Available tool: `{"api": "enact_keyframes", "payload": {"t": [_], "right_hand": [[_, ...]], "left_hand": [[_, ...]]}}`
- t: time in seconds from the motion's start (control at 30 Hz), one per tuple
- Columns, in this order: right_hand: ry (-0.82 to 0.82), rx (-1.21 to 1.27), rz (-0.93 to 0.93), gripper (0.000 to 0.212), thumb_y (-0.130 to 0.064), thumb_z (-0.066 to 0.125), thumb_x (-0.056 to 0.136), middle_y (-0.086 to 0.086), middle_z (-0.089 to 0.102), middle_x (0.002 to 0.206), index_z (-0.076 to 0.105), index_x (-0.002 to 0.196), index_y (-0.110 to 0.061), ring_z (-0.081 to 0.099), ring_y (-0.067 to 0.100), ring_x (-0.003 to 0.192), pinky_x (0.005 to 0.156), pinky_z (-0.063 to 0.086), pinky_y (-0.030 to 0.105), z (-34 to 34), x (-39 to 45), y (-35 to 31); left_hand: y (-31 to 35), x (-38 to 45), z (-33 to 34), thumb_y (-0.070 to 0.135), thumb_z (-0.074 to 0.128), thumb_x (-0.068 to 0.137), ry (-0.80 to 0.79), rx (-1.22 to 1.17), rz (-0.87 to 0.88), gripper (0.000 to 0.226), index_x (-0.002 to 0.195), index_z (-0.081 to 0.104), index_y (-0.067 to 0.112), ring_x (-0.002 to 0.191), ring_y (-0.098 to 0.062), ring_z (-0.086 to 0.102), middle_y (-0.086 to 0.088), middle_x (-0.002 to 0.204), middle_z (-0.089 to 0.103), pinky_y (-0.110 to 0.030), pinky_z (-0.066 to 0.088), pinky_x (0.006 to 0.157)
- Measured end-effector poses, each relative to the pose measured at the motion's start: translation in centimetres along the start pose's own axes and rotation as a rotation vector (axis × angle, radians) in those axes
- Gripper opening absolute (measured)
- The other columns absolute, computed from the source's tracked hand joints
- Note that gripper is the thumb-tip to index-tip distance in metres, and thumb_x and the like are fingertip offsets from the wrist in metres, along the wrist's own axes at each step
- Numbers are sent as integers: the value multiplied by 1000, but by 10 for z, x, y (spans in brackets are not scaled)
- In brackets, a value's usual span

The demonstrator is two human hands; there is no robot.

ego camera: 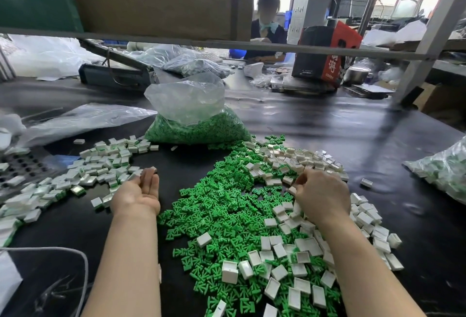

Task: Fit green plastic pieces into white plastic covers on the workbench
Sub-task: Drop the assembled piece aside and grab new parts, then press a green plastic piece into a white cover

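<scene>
A wide heap of loose green plastic pieces (222, 213) covers the black workbench in front of me. Empty white covers (297, 266) lie mixed into it and along its right side. My left hand (141, 193) lies palm up with straight fingers at the edge of a pile of white covers with green inserts (100, 168); nothing is in it. My right hand (320, 195) is palm down over the white covers at the heap's right, fingers curled, fingertips pinching at a white cover (292, 190).
A clear bag of green pieces (194, 125) stands open behind the heap. Another bag of white parts (443, 170) lies at the right edge. A black perforated tray (22, 168) sits far left. A person sits across the bench beyond a metal rail (252, 48).
</scene>
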State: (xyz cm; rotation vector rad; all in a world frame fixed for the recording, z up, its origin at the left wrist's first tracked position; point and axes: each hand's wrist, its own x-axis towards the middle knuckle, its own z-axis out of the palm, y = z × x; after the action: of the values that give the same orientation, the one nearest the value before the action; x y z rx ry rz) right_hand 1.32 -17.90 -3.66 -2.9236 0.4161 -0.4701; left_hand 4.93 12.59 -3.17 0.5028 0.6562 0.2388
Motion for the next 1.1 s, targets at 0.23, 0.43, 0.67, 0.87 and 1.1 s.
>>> {"api": "enact_keyframes", "payload": {"t": [0.23,0.43,0.67,0.87,1.1], "right_hand": [[-10,-51,-11,26,-41,50,95,-3,66,105,67,109,-26,51,21,105,85,42,34,6,1,7],[-50,-41,-57,23,-47,53,94,-7,65,103,67,101,-29,46,16,98,86,38,32,12,1,3],[-24,553,-171,16,-29,64,93,-10,72,86,72,103,-20,65,9,73,74,53,26,1,-4,-19],[87,736,-387,13,-25,75,85,-11,73,87,77,97,-20,63,1,77,74,51,26,-7,-19,-54],[-90,848,-300,21,-25,76,83,-10,71,79,71,103,-26,65,3,71,73,57,35,-6,-21,-55]], "left_hand": [[5,-6,-1,29,30,105,-67,-292,-15,26,113,40,6,112,-24,64,-18,116,61,-32,54,91],[2,-7,-4,33,32,105,-187,-334,-101,34,117,40,2,91,-26,69,-20,108,64,-33,57,72],[-31,-34,18,25,70,76,-600,601,35,28,102,71,16,65,-8,65,0,85,75,-20,52,55],[-71,-54,25,45,71,74,-779,1034,107,34,87,73,13,61,-7,63,-2,79,74,-20,48,54],[-62,-52,21,13,76,69,-773,848,83,18,86,74,8,62,-11,66,-8,75,74,-19,54,58]]}}
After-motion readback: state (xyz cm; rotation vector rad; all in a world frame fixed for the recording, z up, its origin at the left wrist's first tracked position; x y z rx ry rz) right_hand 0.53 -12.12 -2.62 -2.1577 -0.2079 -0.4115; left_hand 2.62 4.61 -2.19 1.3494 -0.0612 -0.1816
